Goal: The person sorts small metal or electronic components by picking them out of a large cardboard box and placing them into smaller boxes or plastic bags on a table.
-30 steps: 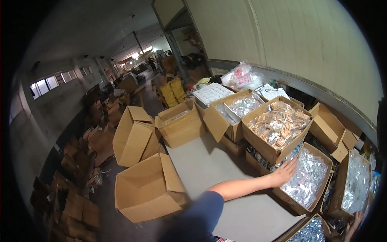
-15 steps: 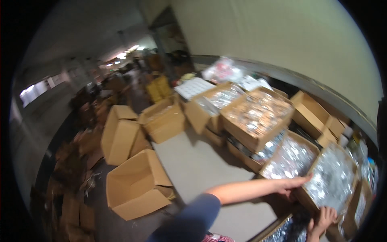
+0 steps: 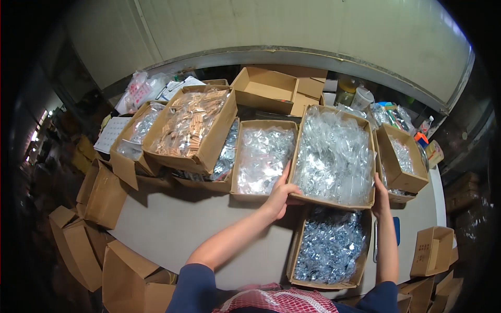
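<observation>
Both my hands hold a cardboard box (image 3: 334, 201) filled with see-through plastic bags of small pieces. My left hand (image 3: 281, 198) grips its near left corner, thumb up along the side, and the fingers go out of sight beneath. On the near right side, my right hand (image 3: 381, 197) is closed on the wall, its fingers partly hidden. Just nearer to me, a box of shiny bluish-silver packets (image 3: 330, 250) sits on the table, partly under the held box's front edge. Left of the held box stands a box of silvery bagged pieces (image 3: 265, 159).
A box of copper-coloured pieces (image 3: 190, 122) rests on another box at the left. Behind are an open cardboard box (image 3: 263, 88) and a plastic cup (image 3: 361, 97). A smaller box (image 3: 402, 156) stands at right. Open cartons (image 3: 125, 276) lie left of the grey table (image 3: 172, 221).
The view has swung right, bringing the held box toward the middle. My right hand has shifted from its near edge to its right side; my left hand stays at the left side.
</observation>
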Available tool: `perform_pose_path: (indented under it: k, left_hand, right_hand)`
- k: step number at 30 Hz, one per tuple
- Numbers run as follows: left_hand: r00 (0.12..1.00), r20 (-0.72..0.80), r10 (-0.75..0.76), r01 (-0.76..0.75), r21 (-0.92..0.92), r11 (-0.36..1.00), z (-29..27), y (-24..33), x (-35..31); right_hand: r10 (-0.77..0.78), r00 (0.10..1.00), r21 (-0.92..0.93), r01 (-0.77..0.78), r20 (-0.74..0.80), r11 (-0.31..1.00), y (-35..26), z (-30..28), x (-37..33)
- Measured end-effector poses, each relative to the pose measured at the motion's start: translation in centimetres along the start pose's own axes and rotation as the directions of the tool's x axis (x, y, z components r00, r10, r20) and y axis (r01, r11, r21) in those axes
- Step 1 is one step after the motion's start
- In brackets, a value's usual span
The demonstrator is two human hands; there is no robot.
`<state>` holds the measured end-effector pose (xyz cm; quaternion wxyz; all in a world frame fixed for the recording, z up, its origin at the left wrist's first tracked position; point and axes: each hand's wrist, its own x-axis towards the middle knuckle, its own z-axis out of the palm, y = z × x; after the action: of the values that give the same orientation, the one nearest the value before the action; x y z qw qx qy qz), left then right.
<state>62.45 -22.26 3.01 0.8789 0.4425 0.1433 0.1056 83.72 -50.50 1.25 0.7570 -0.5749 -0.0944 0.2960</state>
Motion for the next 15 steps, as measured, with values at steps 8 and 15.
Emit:
perform_pose_path:
  k: [8, 15]
  left_hand:
    - [0.982, -0.129, 0.135, -0.131, 0.044, 0.990, -1.2, 4.3, -5.7]
    - [0.930, -0.308, 0.199, -0.184, 0.078, 0.980, -6.7, 8.9, -7.0]
  right_hand:
    - [-0.151, 0.984, -0.084, 0.159, 0.096, 0.984, -2.6, 12.8, -2.8]
    - [-0.074, 0.969, -0.154, 0.112, 0.236, 0.982, -1.5, 19.6, 2.9]
